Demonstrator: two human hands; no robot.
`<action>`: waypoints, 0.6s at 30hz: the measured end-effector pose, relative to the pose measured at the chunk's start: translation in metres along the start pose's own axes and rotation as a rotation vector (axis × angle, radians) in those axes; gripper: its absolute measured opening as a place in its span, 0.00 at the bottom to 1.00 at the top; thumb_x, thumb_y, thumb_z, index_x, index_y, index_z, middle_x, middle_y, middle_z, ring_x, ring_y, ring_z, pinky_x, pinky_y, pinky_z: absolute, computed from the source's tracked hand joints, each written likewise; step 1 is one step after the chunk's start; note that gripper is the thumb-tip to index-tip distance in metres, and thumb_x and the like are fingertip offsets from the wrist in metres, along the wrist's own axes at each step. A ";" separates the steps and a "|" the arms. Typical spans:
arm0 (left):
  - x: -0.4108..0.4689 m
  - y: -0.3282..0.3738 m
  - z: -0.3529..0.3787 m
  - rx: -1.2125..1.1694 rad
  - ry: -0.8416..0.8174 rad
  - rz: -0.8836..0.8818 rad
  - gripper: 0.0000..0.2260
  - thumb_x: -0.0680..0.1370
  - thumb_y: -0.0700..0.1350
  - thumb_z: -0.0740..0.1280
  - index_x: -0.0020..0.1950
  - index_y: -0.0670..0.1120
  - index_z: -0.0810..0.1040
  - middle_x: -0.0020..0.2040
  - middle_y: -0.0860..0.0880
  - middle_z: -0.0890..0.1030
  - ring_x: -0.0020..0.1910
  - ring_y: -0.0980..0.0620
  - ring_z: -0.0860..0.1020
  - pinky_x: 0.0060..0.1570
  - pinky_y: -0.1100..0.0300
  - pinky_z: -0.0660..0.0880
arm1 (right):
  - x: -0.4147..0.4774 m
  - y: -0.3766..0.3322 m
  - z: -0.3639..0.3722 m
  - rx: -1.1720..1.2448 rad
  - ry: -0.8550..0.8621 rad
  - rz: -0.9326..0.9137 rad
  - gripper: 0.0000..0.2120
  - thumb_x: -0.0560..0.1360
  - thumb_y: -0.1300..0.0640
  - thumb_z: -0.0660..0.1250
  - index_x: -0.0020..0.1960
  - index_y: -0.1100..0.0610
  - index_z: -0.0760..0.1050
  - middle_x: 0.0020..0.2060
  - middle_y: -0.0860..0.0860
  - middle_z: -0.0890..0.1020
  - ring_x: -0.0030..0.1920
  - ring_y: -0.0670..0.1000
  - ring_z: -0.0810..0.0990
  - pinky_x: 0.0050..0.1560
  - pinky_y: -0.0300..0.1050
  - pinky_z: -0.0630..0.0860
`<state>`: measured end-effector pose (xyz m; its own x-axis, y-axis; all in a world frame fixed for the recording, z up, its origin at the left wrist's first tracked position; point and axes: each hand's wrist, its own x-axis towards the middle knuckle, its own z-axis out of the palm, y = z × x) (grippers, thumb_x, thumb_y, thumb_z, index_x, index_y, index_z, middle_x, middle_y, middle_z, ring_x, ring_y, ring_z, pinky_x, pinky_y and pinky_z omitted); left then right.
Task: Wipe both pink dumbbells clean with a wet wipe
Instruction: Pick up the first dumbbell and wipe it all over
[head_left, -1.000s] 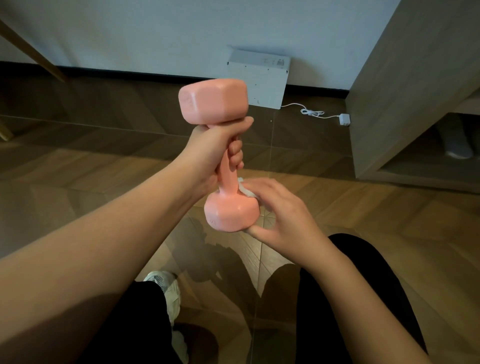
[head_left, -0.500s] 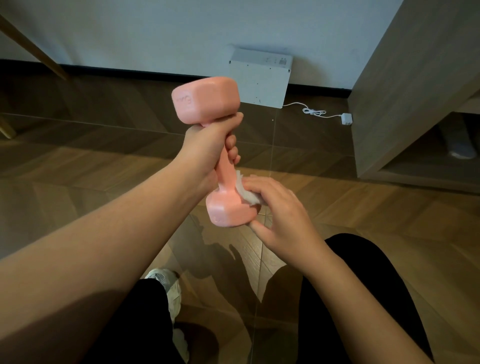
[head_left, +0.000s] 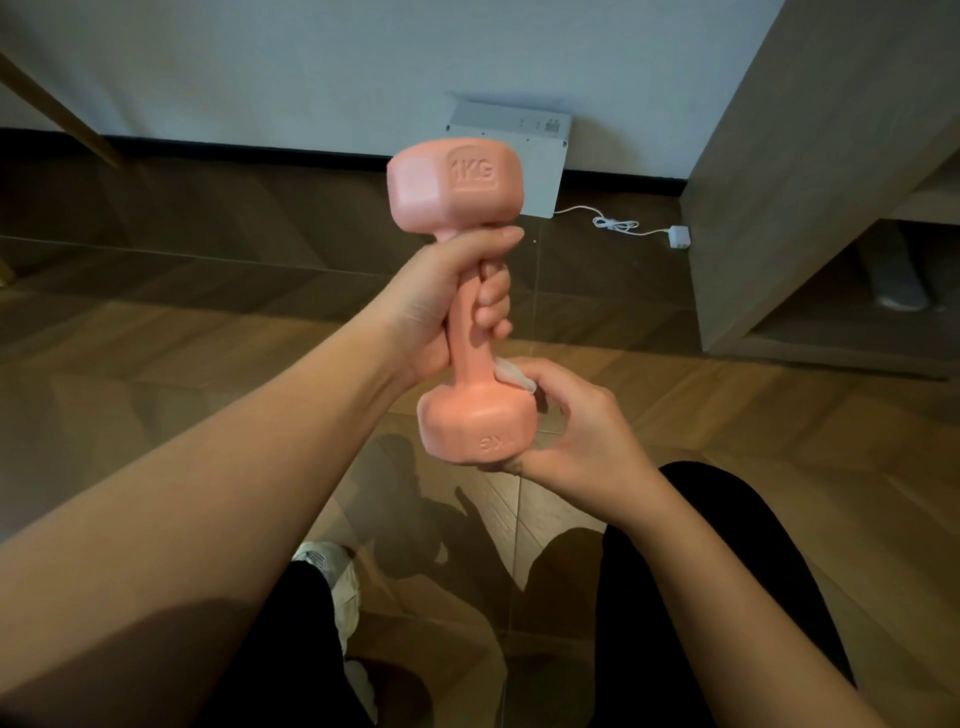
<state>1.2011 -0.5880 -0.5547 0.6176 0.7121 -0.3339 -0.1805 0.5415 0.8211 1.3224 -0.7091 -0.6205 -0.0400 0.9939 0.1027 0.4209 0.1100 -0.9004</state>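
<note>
The pink hex-ended plastic-coated dumbbell (head_left: 467, 306) stood upright at frame centre, rotated since a moment earlier so its "1KG" face showed. The left hand (head_left: 452, 301) clamped its handle; the right hand (head_left: 566, 421) pressed a crumpled white wet wipe (head_left: 511, 375) onto the lower head, likely starting a fresh face.

Upright pink dumbbell (head_left: 470, 312) in left hand (head_left: 441, 301), right hand (head_left: 576, 415) with wet wipe (head_left: 511, 373) against its lower head.

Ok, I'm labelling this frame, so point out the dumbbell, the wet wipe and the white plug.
dumbbell (head_left: 470, 322): head view, on the handle below the left fingers.
wet wipe (head_left: 511, 375): head view, on the white fold above the lower head.
white plug (head_left: 679, 237): head view, on its body.
</note>
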 end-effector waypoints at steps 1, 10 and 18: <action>0.001 -0.001 0.001 0.026 0.051 0.005 0.18 0.78 0.44 0.66 0.28 0.47 0.68 0.21 0.51 0.67 0.20 0.55 0.67 0.25 0.63 0.71 | 0.000 0.000 0.002 -0.022 0.026 -0.004 0.27 0.65 0.53 0.81 0.61 0.48 0.74 0.56 0.40 0.79 0.58 0.43 0.76 0.56 0.41 0.75; -0.001 -0.005 0.013 0.141 0.312 0.116 0.12 0.76 0.41 0.69 0.34 0.45 0.71 0.23 0.49 0.69 0.21 0.53 0.66 0.25 0.62 0.68 | 0.001 -0.003 0.003 -0.343 -0.034 0.013 0.30 0.72 0.51 0.75 0.71 0.47 0.68 0.68 0.42 0.74 0.72 0.43 0.66 0.75 0.61 0.56; -0.001 -0.006 0.015 0.211 0.408 0.149 0.04 0.77 0.43 0.70 0.45 0.44 0.77 0.24 0.50 0.73 0.23 0.55 0.70 0.26 0.63 0.73 | -0.002 0.006 0.012 -0.463 0.172 -0.114 0.23 0.67 0.55 0.80 0.58 0.53 0.76 0.57 0.46 0.80 0.62 0.45 0.75 0.73 0.49 0.61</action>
<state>1.2124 -0.5986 -0.5521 0.2387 0.9149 -0.3255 -0.0584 0.3481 0.9356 1.3142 -0.7098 -0.6313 0.0237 0.9559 0.2927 0.7820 0.1646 -0.6011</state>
